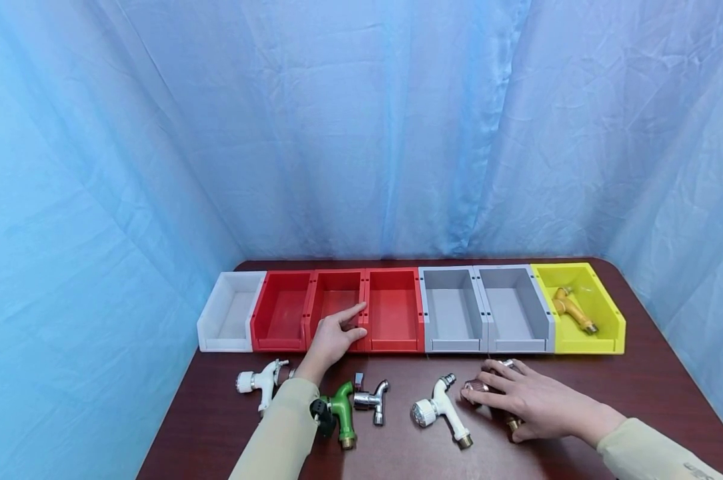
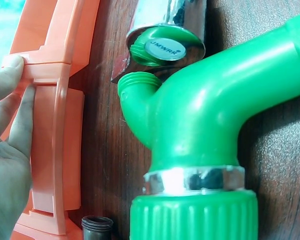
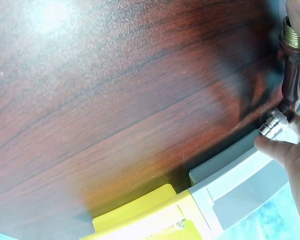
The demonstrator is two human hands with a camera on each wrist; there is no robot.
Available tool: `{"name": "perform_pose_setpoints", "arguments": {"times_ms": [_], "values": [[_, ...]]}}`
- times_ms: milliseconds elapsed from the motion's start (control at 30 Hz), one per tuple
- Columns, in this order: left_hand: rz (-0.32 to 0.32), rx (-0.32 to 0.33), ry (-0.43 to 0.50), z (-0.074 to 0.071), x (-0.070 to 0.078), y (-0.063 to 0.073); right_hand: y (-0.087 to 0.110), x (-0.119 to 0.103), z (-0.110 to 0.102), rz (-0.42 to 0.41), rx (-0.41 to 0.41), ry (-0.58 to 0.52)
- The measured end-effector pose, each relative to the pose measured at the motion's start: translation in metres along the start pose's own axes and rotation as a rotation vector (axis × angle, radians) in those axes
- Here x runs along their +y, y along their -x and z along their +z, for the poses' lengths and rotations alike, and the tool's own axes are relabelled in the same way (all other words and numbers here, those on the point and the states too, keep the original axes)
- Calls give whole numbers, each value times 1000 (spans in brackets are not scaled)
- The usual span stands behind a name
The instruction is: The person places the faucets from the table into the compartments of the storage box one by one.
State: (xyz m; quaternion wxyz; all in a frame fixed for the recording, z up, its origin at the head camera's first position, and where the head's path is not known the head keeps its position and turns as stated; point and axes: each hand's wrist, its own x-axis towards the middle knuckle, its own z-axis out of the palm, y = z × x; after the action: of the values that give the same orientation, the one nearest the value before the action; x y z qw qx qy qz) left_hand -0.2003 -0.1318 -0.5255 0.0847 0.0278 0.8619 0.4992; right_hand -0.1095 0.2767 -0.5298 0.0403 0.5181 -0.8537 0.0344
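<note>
Now at the grasping step, by the look of it: with the right hand [image 1: 535,401] clasped over the dark-red tap [image 3: 293,80] on the desk [image 1: 391,461], just in front of the grey bins [image 1: 457,346]; with the left hand [image 1: 330,339] well apart, fingers straight, at the red bins [image 1: 394,346]. Next, probably, check the hold, then lift clear of the white tap [image 1: 443,400] alongside.

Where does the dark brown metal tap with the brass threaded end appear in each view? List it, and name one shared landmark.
Head: lower right; the tap lies partly covered under the right hand.
Left wrist: not in it.
Right wrist: upper right, along the edge; the tap has its brass end above its silvery spout tip.
Shared landmark: the dark red-brown wood-grain tabletop, in all three views.
</note>
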Motion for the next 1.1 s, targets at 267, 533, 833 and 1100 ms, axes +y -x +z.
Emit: {"name": "perform_pose_setpoints", "arguments": {"times_ms": [267,533,833,1100], "values": [[-7,5,-8,0,-1,0,1,7,-7,-17,29,22],[-6,4,-7,0,1,-1,0,18,-18,-20,35,51],[-10,4,-5,0,1,0,2,26,-28,9,59,69],[-3,2,-2,0,0,0,5,32,-36,27,65,71]]}}
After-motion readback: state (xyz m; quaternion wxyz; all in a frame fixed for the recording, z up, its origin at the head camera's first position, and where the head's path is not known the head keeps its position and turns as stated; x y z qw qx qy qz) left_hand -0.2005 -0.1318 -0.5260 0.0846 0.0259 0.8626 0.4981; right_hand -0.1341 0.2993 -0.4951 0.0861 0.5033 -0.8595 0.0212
